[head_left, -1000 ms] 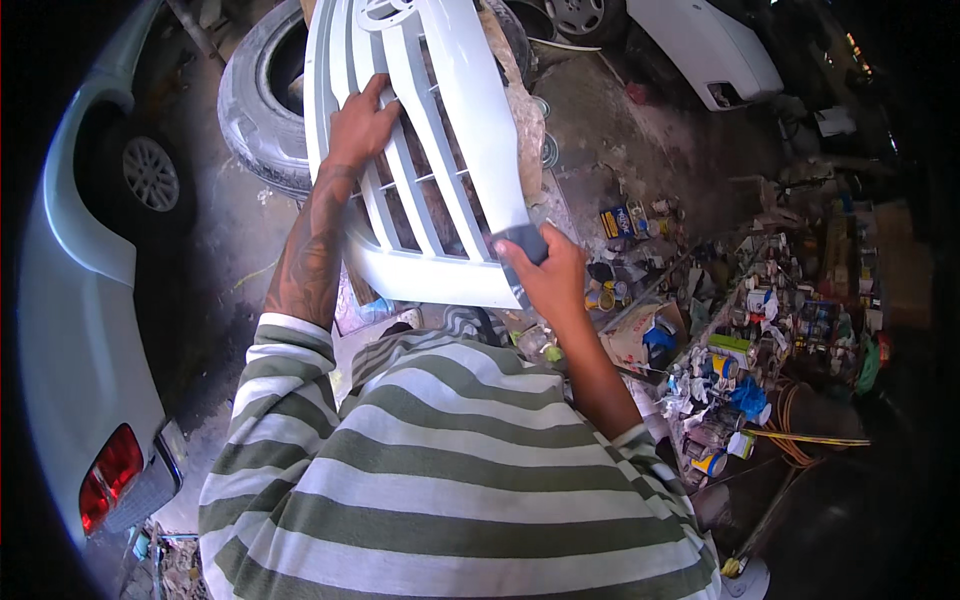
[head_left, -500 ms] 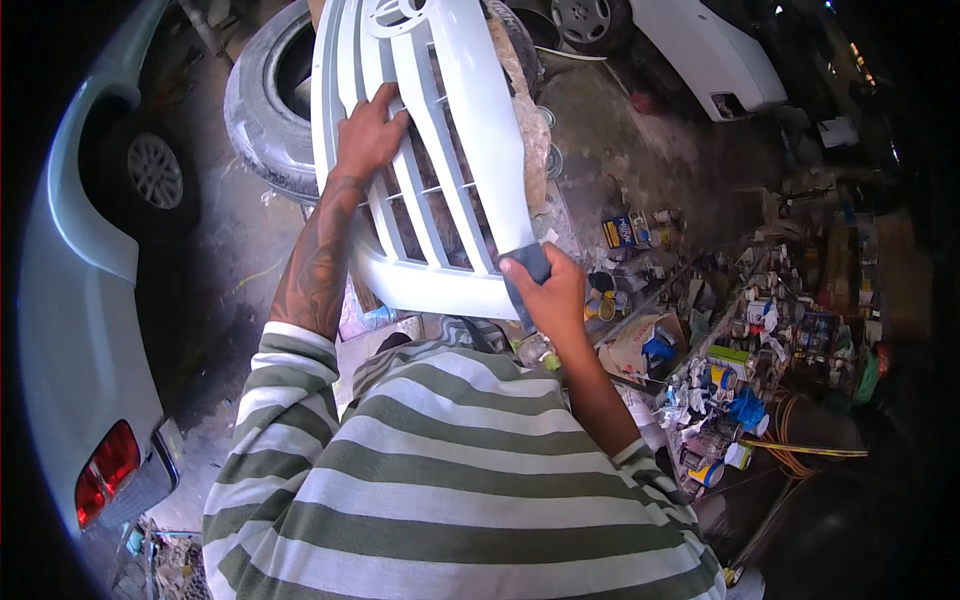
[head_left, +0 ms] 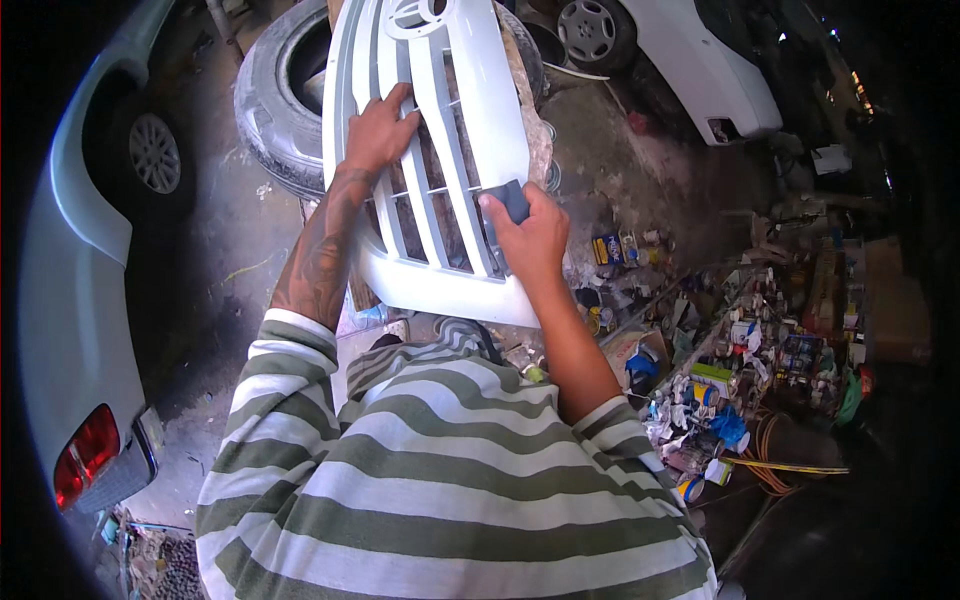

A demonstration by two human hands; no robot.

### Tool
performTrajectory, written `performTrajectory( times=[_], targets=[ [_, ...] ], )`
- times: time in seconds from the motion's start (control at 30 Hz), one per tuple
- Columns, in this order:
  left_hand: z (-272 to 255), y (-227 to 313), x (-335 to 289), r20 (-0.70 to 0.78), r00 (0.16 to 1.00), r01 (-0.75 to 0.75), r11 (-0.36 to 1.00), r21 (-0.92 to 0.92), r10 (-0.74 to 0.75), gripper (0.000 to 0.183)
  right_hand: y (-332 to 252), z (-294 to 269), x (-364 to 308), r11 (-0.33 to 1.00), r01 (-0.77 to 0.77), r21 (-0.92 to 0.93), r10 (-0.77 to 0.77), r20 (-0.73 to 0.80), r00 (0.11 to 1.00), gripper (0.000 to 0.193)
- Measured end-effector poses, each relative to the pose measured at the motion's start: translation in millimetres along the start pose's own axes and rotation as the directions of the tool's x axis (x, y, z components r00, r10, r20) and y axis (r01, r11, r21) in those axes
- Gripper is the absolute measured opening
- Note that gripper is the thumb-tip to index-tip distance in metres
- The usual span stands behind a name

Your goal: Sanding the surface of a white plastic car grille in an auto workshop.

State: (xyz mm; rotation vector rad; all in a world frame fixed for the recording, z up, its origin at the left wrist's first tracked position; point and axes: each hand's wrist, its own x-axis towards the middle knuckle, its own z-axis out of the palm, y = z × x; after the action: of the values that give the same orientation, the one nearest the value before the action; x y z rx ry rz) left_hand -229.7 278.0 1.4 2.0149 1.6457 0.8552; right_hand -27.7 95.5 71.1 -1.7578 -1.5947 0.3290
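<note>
A white car grille (head_left: 445, 302) with long slats and a round badge ring at its far end lies in front of me. My left hand (head_left: 382, 132) is on its left slats, fingers bent over them and holding it. My right hand (head_left: 530, 240) presses a dark grey piece of sandpaper (head_left: 511, 199) against the grille's right border. The thumb lies on top of the sandpaper; the other fingers are partly hidden behind it.
Under the grille's far end lies a worn tyre (head_left: 262, 125). A silver car (head_left: 80, 320) stands at left, a white car body part (head_left: 700, 70) at far right. Cans, rags and litter (head_left: 720, 400) crowd the floor on the right, with a coiled orange hose (head_left: 770, 455).
My right hand has moved the sandpaper from the grille's near right corner farther up its right border. My left hand stays in place on the slats.
</note>
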Motion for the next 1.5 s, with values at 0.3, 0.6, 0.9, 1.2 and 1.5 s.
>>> performTrajectory(
  times=[0.3, 0.6, 0.9, 1.2, 1.5],
  targets=[
    [-2, 4, 2, 0.016, 1.000, -0.003, 0.999, -0.048, 0.004, 0.051, 3, -6, 13, 0.985, -0.164, 0.059, 0.164, 0.012, 0.986, 0.031],
    [0, 3, 2, 0.005, 1.000, 0.029, 0.998, -0.048, -0.029, 0.051, 43, -42, 10, 0.973, 0.231, -0.009, -0.220, -0.342, 0.913, 0.020],
    [-5, 7, -1, 0.006, 1.000, 0.016, 0.999, -0.043, -0.015, 0.055, 63, -38, -121, 0.904, 0.424, -0.051, -0.405, 0.214, 0.889, 0.053],
    [-3, -2, 0, 0.005, 1.000, -0.007, 1.000, -0.021, 0.007, 0.055, 57, -41, -112, 0.906, 0.424, 0.001, -0.399, 0.337, 0.853, 0.058],
    [0, -4, 5, 0.000, 1.000, -0.017, 0.998, -0.061, 0.017, 0.056, 50, -34, -68, 0.907, 0.418, -0.051, -0.378, 0.339, 0.862, 0.058]
  ],
)
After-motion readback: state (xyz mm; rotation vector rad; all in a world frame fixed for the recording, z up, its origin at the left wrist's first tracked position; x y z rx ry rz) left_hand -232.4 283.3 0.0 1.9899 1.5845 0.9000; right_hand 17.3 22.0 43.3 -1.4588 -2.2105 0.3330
